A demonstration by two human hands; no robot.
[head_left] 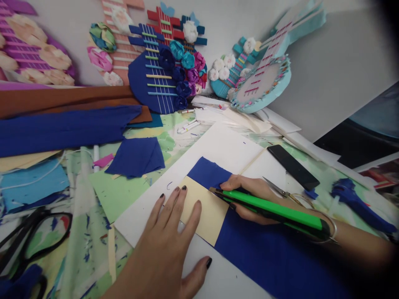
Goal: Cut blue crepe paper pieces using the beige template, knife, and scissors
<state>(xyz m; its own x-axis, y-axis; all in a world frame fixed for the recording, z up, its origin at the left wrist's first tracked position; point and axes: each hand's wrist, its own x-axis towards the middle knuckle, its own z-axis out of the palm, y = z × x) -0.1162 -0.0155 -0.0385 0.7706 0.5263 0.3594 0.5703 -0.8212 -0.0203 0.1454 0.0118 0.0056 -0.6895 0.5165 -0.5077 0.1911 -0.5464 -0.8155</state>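
Note:
My left hand [165,241] lies flat with fingers spread, pressing on a white sheet [218,145] and the edge of a cream card piece [207,211]. My right hand [252,199] is closed around a green utility knife [274,207], its tip at the cream card's right edge, where blue fabric [268,253] begins. The blue fabric runs across the white sheet from upper left to lower right, under the card.
Small scissors [280,191] and a black phone [293,166] lie to the right. Black-handled scissors [34,236] sit at the left. Blue fabric scraps [137,158], brown and blue strips [62,124] and decorated paper guitars [156,70] crowd the back. A blue glue gun [358,199] is far right.

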